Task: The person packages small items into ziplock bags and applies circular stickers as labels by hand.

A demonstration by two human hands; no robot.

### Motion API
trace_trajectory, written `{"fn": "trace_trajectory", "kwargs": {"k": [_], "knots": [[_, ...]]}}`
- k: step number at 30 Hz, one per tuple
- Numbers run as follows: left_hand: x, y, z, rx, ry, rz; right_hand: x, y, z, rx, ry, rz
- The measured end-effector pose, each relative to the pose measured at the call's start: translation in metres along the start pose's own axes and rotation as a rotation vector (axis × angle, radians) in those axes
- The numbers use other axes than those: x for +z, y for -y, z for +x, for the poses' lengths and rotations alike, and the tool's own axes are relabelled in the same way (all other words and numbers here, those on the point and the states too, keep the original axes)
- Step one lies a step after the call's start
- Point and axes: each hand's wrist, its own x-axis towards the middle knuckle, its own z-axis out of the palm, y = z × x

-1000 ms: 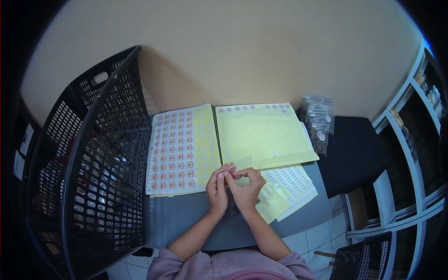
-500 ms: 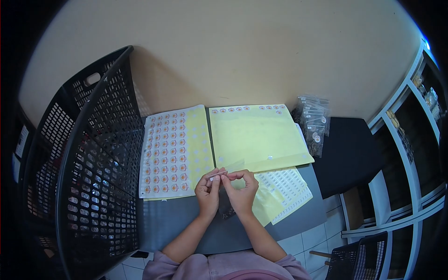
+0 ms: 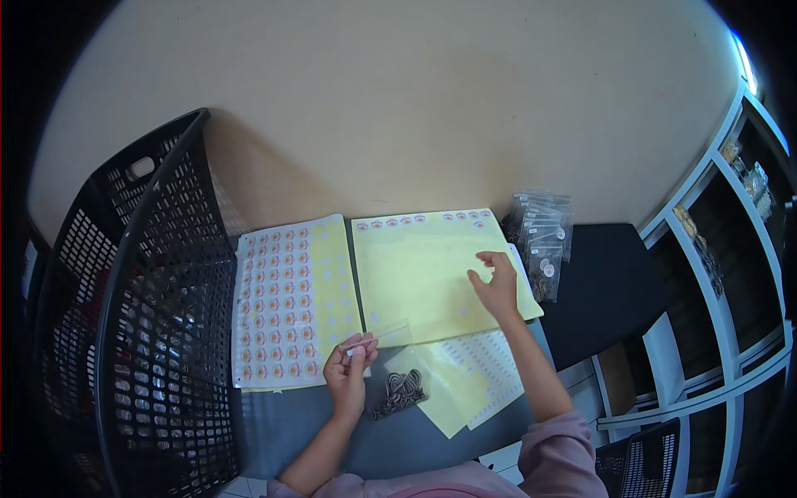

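My left hand pinches the top edge of a clear plastic bag, which holds dark, coiled items at its bottom. A small white label shows by the left thumb. My right hand is over the yellow backing sheet, fingers apart and holding nothing. That sheet carries a few round stickers along its top edge. Left of it lies a sheet with rows of round pink and orange stickers. Partly under the bag and the yellow sheet are smaller sheets with tiny white labels.
A large black perforated basket stands at the left. Filled clear bags are piled at the table's back right, beside a black surface. White shelves with packets stand far right; another black basket is below them.
My right hand has let go of the bag and moved up and right over the yellow sheet, opening. The bag's dark contents now show more fully. The whole view has shifted slightly.
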Motion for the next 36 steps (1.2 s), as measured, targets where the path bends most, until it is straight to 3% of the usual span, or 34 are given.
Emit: {"fn": "trace_trajectory", "kwargs": {"k": [3, 9, 11, 12, 13, 15, 17, 19, 25, 26, 28, 30, 31, 32, 36], "knots": [[-0.002, 0.004, 0.003, -0.023, -0.025, 0.007, 0.006, -0.043, 0.028, 0.126, 0.040, -0.198], [-0.009, 0.005, 0.005, 0.004, 0.060, 0.119, 0.020, -0.080, 0.070, 0.325, 0.091, -0.294], [-0.010, -0.001, 0.005, 0.127, 0.166, 0.254, 0.027, -0.082, 0.076, 0.361, 0.112, -0.322], [-0.001, -0.003, 0.004, 0.296, 0.086, 0.356, 0.029, -0.081, 0.080, 0.394, 0.134, -0.353], [0.003, -0.009, 0.007, 0.298, 0.080, 0.357, 0.030, -0.080, 0.083, 0.389, 0.138, -0.351], [0.010, -0.020, 0.017, 0.604, 0.116, 0.675, 0.030, -0.079, 0.084, 0.374, 0.092, -0.334], [0.026, -0.029, 0.032, 0.607, 0.129, 0.635, 0.029, -0.084, 0.083, 0.339, 0.062, -0.286], [0.048, -0.047, 0.056, 0.624, 0.440, 0.856, 0.026, -0.089, 0.087, 0.298, 0.019, -0.236], [0.133, -0.012, 0.132, 0.573, 0.692, 0.905, 0.016, -0.097, 0.098, 0.307, 0.017, 0.090], [0.144, 0.002, 0.143, 0.561, 0.725, 0.925, 0.018, -0.106, 0.100, 0.360, 0.051, 0.303], [0.164, 0.027, 0.164, 0.538, 0.733, 0.938, 0.020, -0.109, 0.100, 0.390, 0.069, 0.635], [0.181, 0.053, 0.181, 0.513, 0.738, 0.947, 0.012, -0.109, 0.103, 0.461, 0.158, 0.683], [0.189, 0.064, 0.187, 0.640, 0.637, 0.896, 0.006, -0.104, 0.104, 0.532, 0.253, 0.728], [0.195, 0.075, 0.191, 0.767, 0.536, 0.842, 0.003, -0.097, 0.104, 0.538, 0.280, 0.731], [0.208, 0.097, 0.195, 0.822, 0.400, 0.822, 0.010, -0.108, 0.105, 0.496, 0.301, 0.605]]}}
